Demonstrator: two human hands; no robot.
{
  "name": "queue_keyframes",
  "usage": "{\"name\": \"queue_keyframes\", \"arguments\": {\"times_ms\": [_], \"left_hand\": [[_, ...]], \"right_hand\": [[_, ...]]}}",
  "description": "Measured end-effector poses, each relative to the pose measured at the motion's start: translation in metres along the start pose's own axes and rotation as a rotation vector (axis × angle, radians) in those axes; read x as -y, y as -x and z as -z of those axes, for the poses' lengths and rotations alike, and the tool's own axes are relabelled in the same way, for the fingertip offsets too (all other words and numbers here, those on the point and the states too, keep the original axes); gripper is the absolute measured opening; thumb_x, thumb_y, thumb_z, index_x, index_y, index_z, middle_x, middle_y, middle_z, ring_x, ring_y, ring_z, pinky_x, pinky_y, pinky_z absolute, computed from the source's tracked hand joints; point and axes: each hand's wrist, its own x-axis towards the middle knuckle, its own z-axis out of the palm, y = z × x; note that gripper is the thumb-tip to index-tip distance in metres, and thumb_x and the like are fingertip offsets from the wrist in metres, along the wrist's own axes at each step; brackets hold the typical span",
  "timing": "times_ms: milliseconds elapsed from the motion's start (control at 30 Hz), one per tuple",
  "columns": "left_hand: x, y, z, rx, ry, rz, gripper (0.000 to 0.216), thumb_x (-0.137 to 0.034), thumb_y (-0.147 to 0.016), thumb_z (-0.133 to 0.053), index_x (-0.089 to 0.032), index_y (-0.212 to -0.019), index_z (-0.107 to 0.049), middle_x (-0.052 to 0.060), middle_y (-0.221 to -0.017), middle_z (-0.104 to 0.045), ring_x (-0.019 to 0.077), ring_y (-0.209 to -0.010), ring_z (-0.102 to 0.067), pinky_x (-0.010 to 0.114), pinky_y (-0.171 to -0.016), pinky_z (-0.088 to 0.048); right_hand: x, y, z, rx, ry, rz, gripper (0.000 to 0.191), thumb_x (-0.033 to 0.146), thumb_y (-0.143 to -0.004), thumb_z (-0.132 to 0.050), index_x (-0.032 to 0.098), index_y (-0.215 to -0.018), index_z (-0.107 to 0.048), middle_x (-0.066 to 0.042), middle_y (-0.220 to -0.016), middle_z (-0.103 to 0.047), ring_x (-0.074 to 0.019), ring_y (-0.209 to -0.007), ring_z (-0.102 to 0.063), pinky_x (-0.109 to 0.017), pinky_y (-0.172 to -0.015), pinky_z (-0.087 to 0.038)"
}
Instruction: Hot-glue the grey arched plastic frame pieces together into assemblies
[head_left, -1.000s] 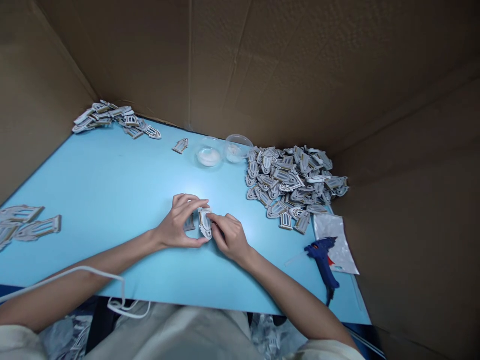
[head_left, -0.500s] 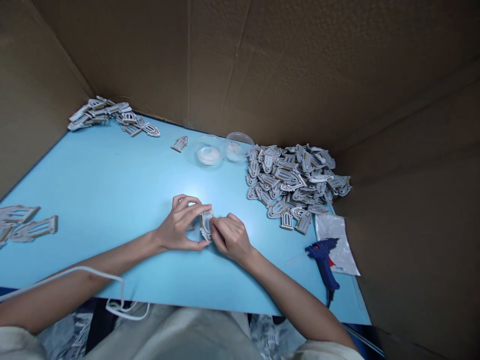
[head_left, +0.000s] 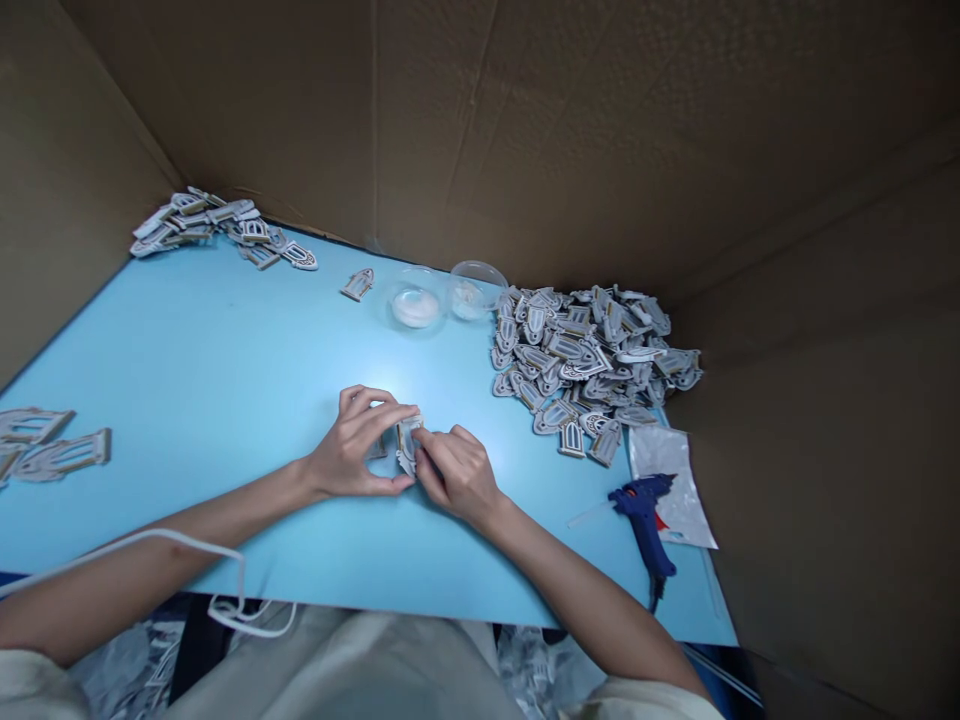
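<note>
A small arched window-shaped piece (head_left: pixel 407 445), white and grey with a gold-brown edge, is held upright above the table by my left hand (head_left: pixel 355 447). Its thumb grips the lower end and the fingertips the upper end. My right hand (head_left: pixel 462 470) is curled closed, with its index fingertip against the face of the piece and its thumb tucked beneath. Whatever may lie between those right fingertips is hidden. Behind my left fingers, another grey piece (head_left: pixel 377 449) lies on the table, partly covered.
A large heap of arched pieces (head_left: pixel 577 350) lies at the right, a smaller pile (head_left: pixel 199 222) at the back left. More pieces (head_left: pixel 64 455) lie at the left edge. Two clear tubs (head_left: pixel 415 307) hold white material. A blue glue gun (head_left: pixel 646 520) rests by a plastic bag (head_left: pixel 679 500).
My right index finger has shifted onto the face of the piece, which now looks slightly tilted. The whole view has moved a little; my left hand keeps its hold.
</note>
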Motion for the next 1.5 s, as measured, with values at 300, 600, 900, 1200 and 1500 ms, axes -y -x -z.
{"name": "queue_keyframes", "arguments": {"times_ms": [300,600,900,1200,1500], "left_hand": [[0.000,0.002,0.000,0.011,-0.039,-0.011,0.077,-0.038,-0.085,-0.080,-0.025,-0.154,-0.048,0.011,-0.118,-0.081,0.0318,-0.104,-0.070,0.051,-0.099,-0.040],[-0.001,-0.002,-0.001,-0.022,-0.014,0.005,0.080,-0.037,-0.083,-0.083,-0.025,-0.154,-0.047,0.011,-0.121,-0.080,0.0320,-0.105,-0.069,0.050,-0.098,-0.043],[-0.003,-0.003,-0.003,-0.009,-0.030,0.014,0.088,-0.035,-0.082,-0.085,-0.027,-0.161,-0.045,0.009,-0.117,-0.079,0.0321,-0.107,-0.068,0.049,-0.099,-0.040],[-0.005,-0.003,-0.005,-0.012,-0.052,0.009,0.087,-0.033,-0.083,-0.083,-0.027,-0.161,-0.045,0.010,-0.118,-0.080,0.0319,-0.105,-0.068,0.049,-0.099,-0.039],[-0.004,0.000,-0.005,0.019,-0.044,0.023,0.088,-0.035,-0.080,-0.085,-0.028,-0.160,-0.048,0.009,-0.119,-0.080,0.0318,-0.107,-0.068,0.049,-0.100,-0.040]], "right_hand": [[-0.001,0.000,-0.002,0.018,0.032,-0.018,0.024,0.015,-0.108,-0.045,0.015,-0.121,-0.065,-0.002,-0.073,-0.067,-0.0178,-0.061,-0.058,-0.035,-0.066,-0.040],[0.012,-0.008,-0.004,-0.076,-0.837,-0.685,0.016,0.034,-0.103,-0.055,0.025,-0.116,-0.053,0.004,-0.076,-0.065,-0.0143,-0.056,-0.058,-0.028,-0.056,-0.047],[0.012,-0.026,-0.007,0.090,-1.259,-0.935,0.038,0.037,-0.091,-0.057,0.023,-0.126,-0.055,0.003,-0.072,-0.074,-0.0153,-0.050,-0.055,-0.026,-0.046,-0.041],[0.013,-0.026,-0.010,0.070,-1.220,-0.937,0.029,0.053,-0.098,-0.058,0.024,-0.098,-0.057,0.003,-0.064,-0.069,-0.0144,-0.046,-0.049,-0.026,-0.045,-0.037],[0.012,-0.024,-0.010,0.096,-1.243,-0.919,0.027,0.050,-0.100,-0.056,0.024,-0.102,-0.058,0.002,-0.068,-0.070,-0.0153,-0.049,-0.052,-0.026,-0.046,-0.039]]}}
